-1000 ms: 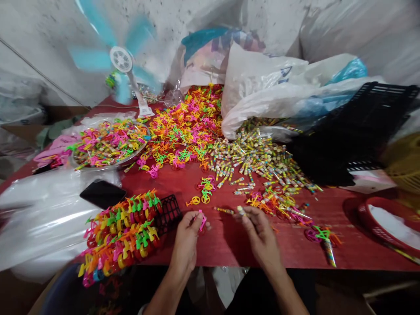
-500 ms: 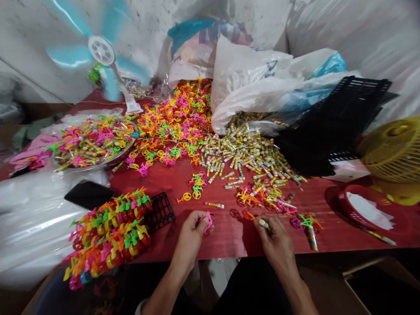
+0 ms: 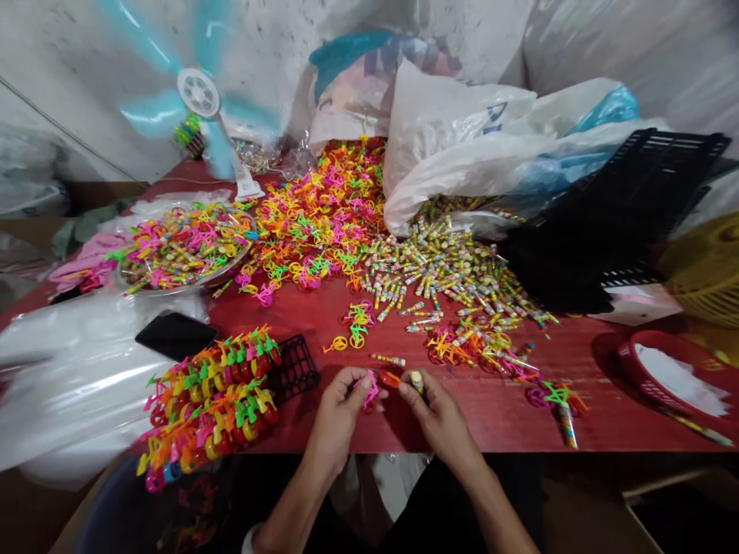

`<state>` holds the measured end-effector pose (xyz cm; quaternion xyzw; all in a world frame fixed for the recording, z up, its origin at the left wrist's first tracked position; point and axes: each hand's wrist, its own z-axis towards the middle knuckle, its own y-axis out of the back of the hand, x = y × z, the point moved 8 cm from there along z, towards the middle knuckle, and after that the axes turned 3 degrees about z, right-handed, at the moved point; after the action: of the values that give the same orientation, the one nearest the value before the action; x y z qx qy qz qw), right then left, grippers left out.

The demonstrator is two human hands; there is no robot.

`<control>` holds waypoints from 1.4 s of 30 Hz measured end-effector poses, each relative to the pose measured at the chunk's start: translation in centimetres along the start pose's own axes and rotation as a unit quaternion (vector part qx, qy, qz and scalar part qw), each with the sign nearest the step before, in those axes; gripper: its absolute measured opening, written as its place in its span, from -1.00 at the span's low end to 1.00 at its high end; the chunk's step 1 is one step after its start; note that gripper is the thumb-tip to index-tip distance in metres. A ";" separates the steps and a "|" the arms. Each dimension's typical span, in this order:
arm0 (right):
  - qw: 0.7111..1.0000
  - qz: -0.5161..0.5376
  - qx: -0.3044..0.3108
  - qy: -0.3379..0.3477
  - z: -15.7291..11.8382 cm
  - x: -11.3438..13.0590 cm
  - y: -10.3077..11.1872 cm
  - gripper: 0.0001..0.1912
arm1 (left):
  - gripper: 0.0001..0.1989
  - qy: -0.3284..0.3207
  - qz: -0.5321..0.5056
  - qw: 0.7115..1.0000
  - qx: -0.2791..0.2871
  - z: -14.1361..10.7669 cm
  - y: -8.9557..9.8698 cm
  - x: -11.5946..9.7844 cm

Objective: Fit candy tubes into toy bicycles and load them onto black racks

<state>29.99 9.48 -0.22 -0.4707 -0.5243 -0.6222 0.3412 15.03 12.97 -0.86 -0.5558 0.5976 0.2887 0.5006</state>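
Near the table's front edge, my left hand (image 3: 342, 409) pinches a small pink plastic piece (image 3: 370, 391) between thumb and fingers. Close beside it, my right hand (image 3: 437, 412) grips a small candy-filled tube (image 3: 416, 380) with a pale cap, and an orange-red plastic piece (image 3: 390, 378) sticks out from its fingertips toward the pink one. Whether the two pieces touch I cannot tell. Just beyond the hands lies one loose candy tube (image 3: 388, 359). To the left, rows of finished-looking colourful pieces (image 3: 213, 408) stand in a black plastic rack (image 3: 295, 368).
Heaps of coloured plastic pieces (image 3: 323, 215) and candy tubes (image 3: 450, 261) cover the table's middle. A spinning fan (image 3: 198, 92), a full bowl (image 3: 185, 246) and a phone (image 3: 176, 335) are left. Black crates (image 3: 612, 215) and a red basket (image 3: 647, 373) stand right.
My right hand has moved left with the tube and orange-red piece, close to my left hand. My left hand still holds the pink piece. The camera view has shifted slightly left.
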 end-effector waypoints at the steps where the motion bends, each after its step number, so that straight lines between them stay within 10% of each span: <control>1: 1.000 -0.019 0.010 0.015 0.0 0.1 -0.2 -0.76 | -0.78 -0.007 0.013 1.000 0.002 0.1 0.2 -0.2; 7: 0.998 -0.030 0.031 0.044 1.1 0.7 -1.1 -0.78 | -0.78 -0.019 0.052 0.996 0.068 0.3 -1.0 -0.2; 18: 0.958 -0.219 -0.148 0.113 -0.3 -1.3 0.4 -0.71 | -0.67 0.060 -0.248 0.965 -0.057 1.2 1.6 2.2; 30: 0.991 0.067 -0.102 0.049 -0.7 0.3 -3.4 -0.67 | -0.75 0.068 -0.291 0.954 0.007 0.2 -0.7 1.7; 42: 0.953 -0.116 -0.144 0.239 -2.3 3.7 -2.4 -0.44 | -0.81 0.173 -0.380 0.909 0.000 -0.1 -0.4 2.7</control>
<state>26.02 8.00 2.44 -0.2882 -0.3832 -0.8207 0.3107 15.68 11.74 -3.22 -0.7821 0.4179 -0.0243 0.4615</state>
